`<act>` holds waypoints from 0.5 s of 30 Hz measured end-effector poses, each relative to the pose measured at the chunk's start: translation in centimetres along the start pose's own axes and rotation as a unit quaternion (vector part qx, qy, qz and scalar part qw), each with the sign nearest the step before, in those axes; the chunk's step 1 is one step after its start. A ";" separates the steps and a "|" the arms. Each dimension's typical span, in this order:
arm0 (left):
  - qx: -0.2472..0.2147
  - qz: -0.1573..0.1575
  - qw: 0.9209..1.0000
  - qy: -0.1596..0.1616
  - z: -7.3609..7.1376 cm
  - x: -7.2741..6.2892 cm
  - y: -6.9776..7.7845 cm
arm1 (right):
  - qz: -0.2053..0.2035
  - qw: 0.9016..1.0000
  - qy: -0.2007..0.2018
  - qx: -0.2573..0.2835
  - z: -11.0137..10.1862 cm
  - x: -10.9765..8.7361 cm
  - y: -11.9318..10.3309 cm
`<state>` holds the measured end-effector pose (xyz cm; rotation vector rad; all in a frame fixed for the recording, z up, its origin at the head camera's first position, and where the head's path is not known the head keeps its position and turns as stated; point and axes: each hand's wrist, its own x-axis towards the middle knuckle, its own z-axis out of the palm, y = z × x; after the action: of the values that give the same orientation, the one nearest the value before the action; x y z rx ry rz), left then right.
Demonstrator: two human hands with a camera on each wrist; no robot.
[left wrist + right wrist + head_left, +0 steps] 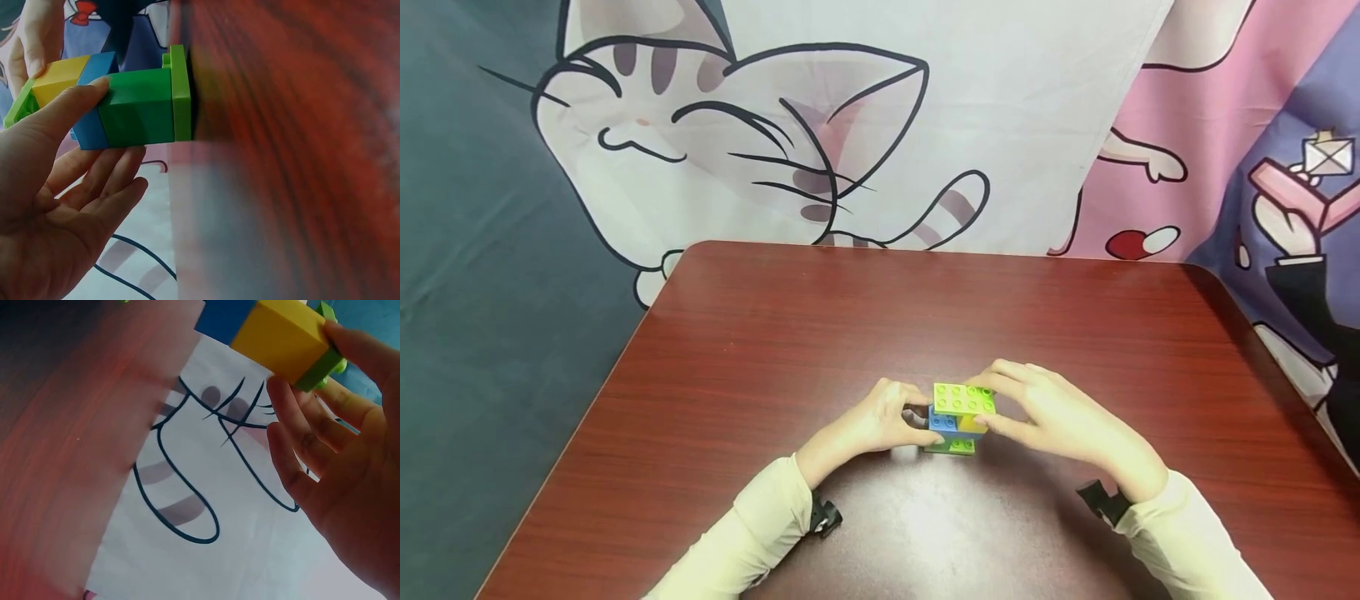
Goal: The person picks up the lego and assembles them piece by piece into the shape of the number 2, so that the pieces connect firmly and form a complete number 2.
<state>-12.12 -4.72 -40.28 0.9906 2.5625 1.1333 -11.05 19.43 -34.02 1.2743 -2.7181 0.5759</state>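
Observation:
A small stack of toy building bricks stands upright on the table in the head view. From the bottom it has a light green plate (181, 94), a dark green brick (139, 115), a blue brick (942, 422), a yellow brick (278, 340) and another light green plate (961, 399) with its studs up. My left hand (878, 421) grips the stack from the left, thumb at the blue and dark green bricks, fingers on the far side. On the right, my right hand (1063, 412) pinches the upper end, its fingertips at the top plate and yellow brick.
The reddish-brown wooden table (775, 333) carries the stack near its middle. Behind it hangs a cloth (1022, 100) printed with cartoon cats. Black straps (1105, 502) sit at both wrists, below light sleeves.

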 end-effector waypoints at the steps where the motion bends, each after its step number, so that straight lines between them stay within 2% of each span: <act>1: 0.000 0.002 1.000 -0.001 0.0 0.1 -0.1 | 0.004 1.000 -0.001 0.009 0.1 0.1 0.2; 5: -0.021 -0.006 1.000 0.007 -0.2 0.4 -0.4 | 0.018 0.999 0.002 0.046 0.5 0.5 1.1; 12: -0.091 -0.036 0.995 0.029 0.0 0.9 -0.7 | 0.063 0.992 0.008 0.113 1.2 1.5 2.9; 15: -0.081 -0.045 0.995 0.033 0.2 1.1 -0.9 | 0.076 0.989 0.004 0.126 1.5 2.0 3.8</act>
<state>-13.33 -4.39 -40.94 0.8051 2.4881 1.3457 -15.12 19.66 -36.12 1.1125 -2.8218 0.9663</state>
